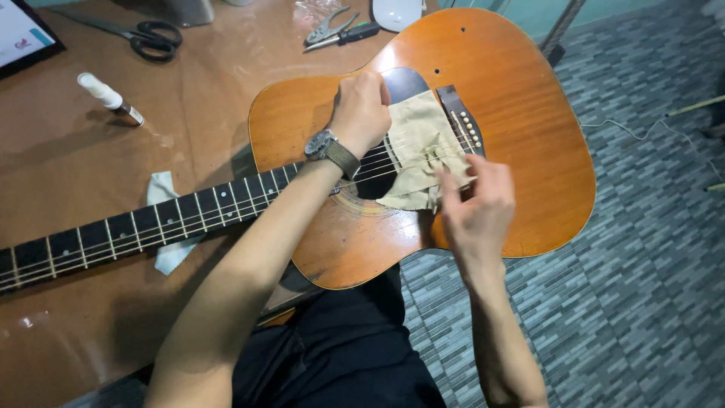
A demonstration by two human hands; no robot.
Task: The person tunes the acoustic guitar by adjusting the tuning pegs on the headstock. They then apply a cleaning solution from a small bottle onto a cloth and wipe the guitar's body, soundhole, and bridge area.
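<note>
An orange-brown acoustic guitar lies flat, its body overhanging the table edge and its dark neck running left. A beige cloth is tucked under the strings between the sound hole and the bridge. My left hand, with a wristwatch, rests closed on the strings at the cloth's upper left edge. My right hand pinches the cloth's lower right corner near the strings.
The brown table holds black scissors, pliers, a small white bottle, a pale cloth under the neck and a tablet corner. Grey patterned floor lies to the right.
</note>
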